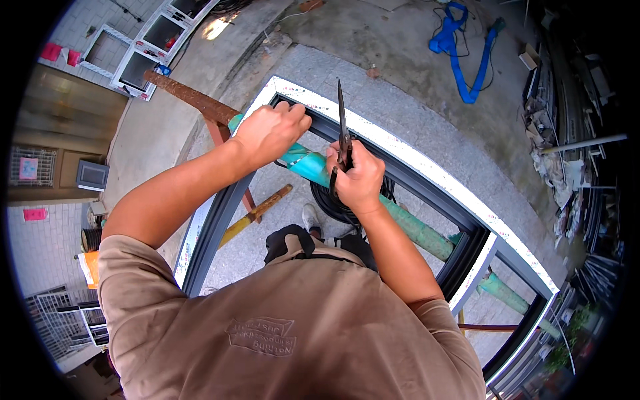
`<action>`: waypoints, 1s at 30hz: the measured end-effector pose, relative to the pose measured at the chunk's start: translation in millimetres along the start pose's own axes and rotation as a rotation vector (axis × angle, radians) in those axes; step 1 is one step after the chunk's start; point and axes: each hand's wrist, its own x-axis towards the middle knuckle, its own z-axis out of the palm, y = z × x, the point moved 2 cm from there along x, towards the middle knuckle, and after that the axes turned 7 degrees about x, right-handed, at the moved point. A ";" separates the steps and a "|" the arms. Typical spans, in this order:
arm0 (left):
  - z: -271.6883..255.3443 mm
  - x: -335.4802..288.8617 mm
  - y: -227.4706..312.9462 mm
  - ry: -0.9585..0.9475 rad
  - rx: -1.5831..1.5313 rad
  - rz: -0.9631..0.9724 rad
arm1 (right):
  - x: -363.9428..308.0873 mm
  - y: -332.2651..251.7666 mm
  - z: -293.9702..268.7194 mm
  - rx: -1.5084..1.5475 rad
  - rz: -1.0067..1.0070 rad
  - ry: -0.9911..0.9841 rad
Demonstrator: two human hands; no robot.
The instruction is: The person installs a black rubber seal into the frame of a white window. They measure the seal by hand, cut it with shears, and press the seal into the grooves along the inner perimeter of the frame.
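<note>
My right hand [360, 175] grips a pair of dark scissors [343, 117] by the handles, the blades pointing up and away from me. My left hand [275, 133] is closed at the far left corner of a large window frame [437, 179], its curled fingers pressed to the dark inner edge. What those fingers pinch, if anything, is hidden. White printed film covers the frame's outer faces, while its inner channels are dark grey and black. Beneath the frame runs a support pole wrapped in green material [417, 228], passing under both hands.
A rusty beam [190, 95] sticks out past the frame's left corner. On the ground below lies a black coil [328, 205] of strip or hose, near a yellow bar [257, 217]. Blue strap [460, 63] lies on the far concrete. Scrap lengths [557, 153] pile up at the right.
</note>
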 end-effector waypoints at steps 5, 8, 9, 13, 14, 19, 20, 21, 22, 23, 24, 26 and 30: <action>4.2 -3.2 8.9 0.017 -0.038 -0.196 | 0.0 0.6 -0.8 0.011 0.001 0.000; 13.5 -11.9 6.2 -0.001 -0.001 -0.232 | 0.3 -0.9 -1.1 0.002 0.005 -0.005; 15.9 -12.6 7.4 -0.005 0.012 -0.210 | 0.1 -1.3 -1.0 0.001 0.004 -0.006; 27.1 -9.8 10.2 -0.040 0.030 -0.172 | -0.4 -1.2 -1.6 -0.007 0.021 -0.016; 31.1 -8.1 8.9 -0.052 0.025 -0.168 | -0.3 -1.8 -1.6 -0.006 0.018 -0.015; 30.4 -4.2 5.7 -0.010 -0.018 -0.161 | -1.0 -1.7 -1.5 0.023 0.040 -0.010; 25.1 -5.0 5.5 -0.003 -0.018 -0.152 | -1.0 -1.9 -1.8 0.017 0.037 -0.008; 21.1 -5.5 6.2 0.002 -0.026 -0.155 | -0.7 -2.2 -2.1 0.012 0.036 -0.005; 17.3 -6.2 7.4 0.006 -0.035 -0.158 | -0.5 -2.5 -2.7 0.006 0.034 -0.003; 12.5 -7.9 8.3 0.009 -0.042 -0.164 | -0.3 -3.9 -3.2 0.001 0.039 -0.006; 6.9 -9.2 9.5 0.028 -0.068 -0.182 | -0.2 -5.9 -3.9 -0.005 0.045 -0.009; -7.1 -10.6 13.4 0.069 -0.120 -0.219 | -0.9 -7.7 -3.9 -0.002 0.040 -0.002; -32.3 -8.6 23.3 0.180 -0.420 -0.271 | -1.0 -8.1 -4.2 0.015 0.036 0.029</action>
